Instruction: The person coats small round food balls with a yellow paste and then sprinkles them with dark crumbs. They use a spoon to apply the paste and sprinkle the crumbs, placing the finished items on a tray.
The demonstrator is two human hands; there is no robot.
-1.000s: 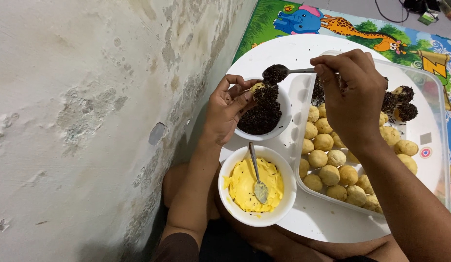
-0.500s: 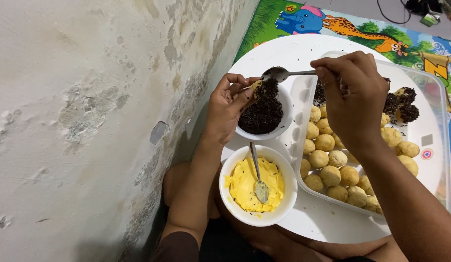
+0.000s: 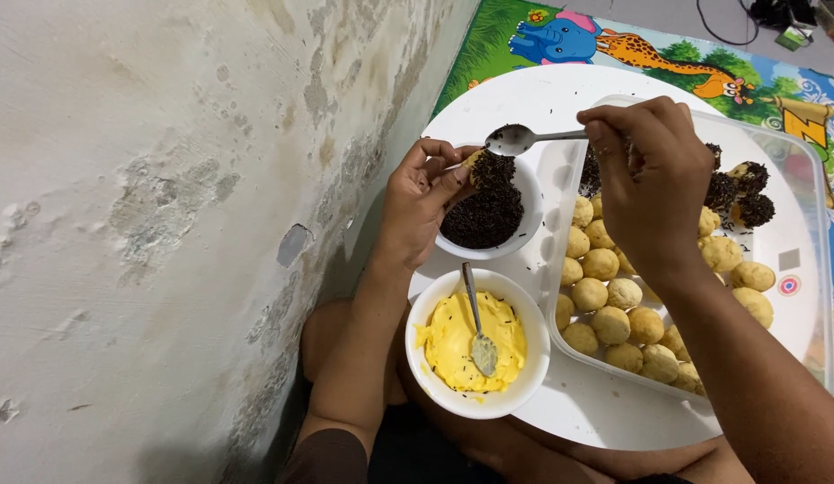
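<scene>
**Inspector:** Your left hand (image 3: 421, 202) has its fingers closed round a ball (image 3: 491, 168) partly coated in dark sprinkles, held just above the white bowl of sprinkles (image 3: 486, 218). Your right hand (image 3: 654, 184) pinches the handle of a spoon (image 3: 517, 139), whose bowl hovers over the ball with a few sprinkles left in it.

**Operator:** What is the risk?

**Inspector:** Spillage, I judge. The ball sits near the bowl's far rim; sprinkles tipped off-centre would land on the round white tray (image 3: 506, 94), where several specks already lie. Keep the ball over the middle of the bowl.

**Operator:** Anything else?

**Inspector:** Your grip. Press too hard and you may dent the ball or rub the coating off where the fingers touch; too loosely and it drops into the sprinkles. Your right forearm also passes above the clear container (image 3: 816, 224) of plain balls (image 3: 605, 296) and coated ones (image 3: 739, 193), so a low sweep could knock them. The bowl of yellow cream (image 3: 471, 345), with its own spoon, sits just beside your left wrist; a backward pull could tip it.
</scene>
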